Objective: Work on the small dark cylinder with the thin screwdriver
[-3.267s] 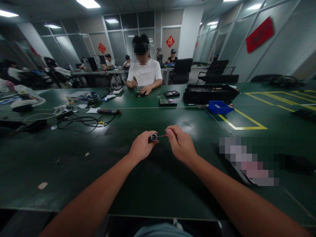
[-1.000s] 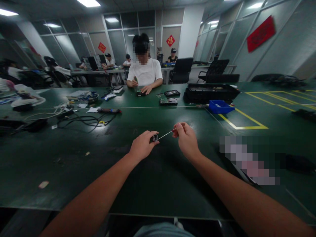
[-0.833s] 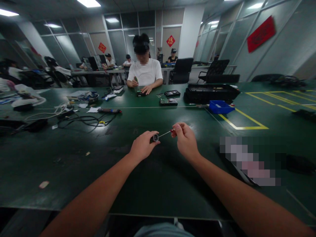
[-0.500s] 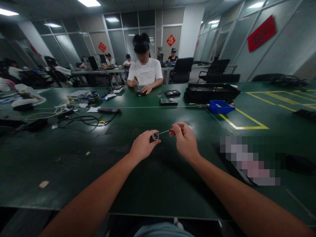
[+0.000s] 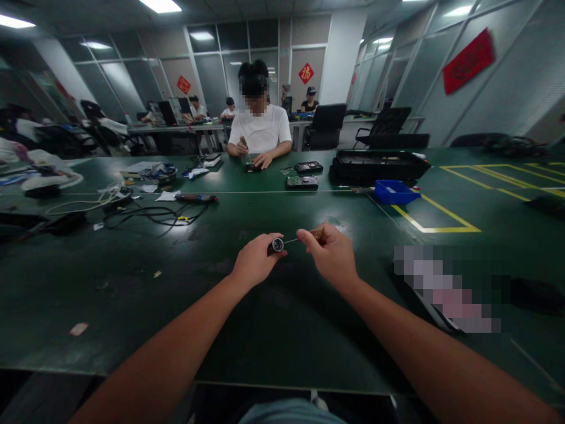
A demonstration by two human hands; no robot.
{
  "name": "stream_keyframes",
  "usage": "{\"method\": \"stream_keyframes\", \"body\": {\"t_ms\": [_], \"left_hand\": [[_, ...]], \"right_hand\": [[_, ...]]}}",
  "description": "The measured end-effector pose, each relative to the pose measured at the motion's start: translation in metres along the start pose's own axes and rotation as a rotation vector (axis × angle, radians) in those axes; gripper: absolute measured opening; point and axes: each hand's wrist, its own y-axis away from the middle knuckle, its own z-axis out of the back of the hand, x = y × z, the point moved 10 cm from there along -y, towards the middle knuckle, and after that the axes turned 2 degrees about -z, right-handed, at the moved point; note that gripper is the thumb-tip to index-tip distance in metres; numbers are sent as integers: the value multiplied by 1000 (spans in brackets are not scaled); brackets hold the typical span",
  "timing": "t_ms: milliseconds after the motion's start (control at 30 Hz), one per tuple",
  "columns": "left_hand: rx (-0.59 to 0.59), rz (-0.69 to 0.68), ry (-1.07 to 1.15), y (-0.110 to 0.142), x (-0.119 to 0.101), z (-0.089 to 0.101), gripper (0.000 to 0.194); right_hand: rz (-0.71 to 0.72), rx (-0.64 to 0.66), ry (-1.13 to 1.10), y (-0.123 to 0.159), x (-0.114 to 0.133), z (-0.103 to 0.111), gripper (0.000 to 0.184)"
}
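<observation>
My left hand (image 5: 255,260) is closed round a small dark cylindrical tool handle (image 5: 276,245) whose round silver end faces me. My right hand (image 5: 330,254) pinches a thin metal screwdriver bit (image 5: 291,240) with a reddish end; its tip points into the handle's end. Both hands hover just above the dark green table (image 5: 132,294), near its middle.
Across the table a person in a white shirt (image 5: 260,132) works on a small device. Hard drives (image 5: 301,182), a black case (image 5: 377,165) and a blue bin (image 5: 394,191) lie beyond my hands. Cables (image 5: 150,215) and a screwdriver (image 5: 196,198) lie at left. A blurred object (image 5: 445,288) sits at right.
My right hand has moved left toward my left hand, so less of the thin bit shows between them. My left hand has stayed in place.
</observation>
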Motion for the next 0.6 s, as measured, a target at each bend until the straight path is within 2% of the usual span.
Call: {"method": "stream_keyframes", "body": {"t_ms": [133,333,600], "left_hand": [[14,5,2,0,1,-1,41],[18,-7,10,0,2,-2,40],[-12,-17,-3,0,5,-1,39]], "right_hand": [[68,5,80,3,8,0,38],[130,61,90,8,17,-5,30],[198,189,-12,6,25,-14,10]]}}
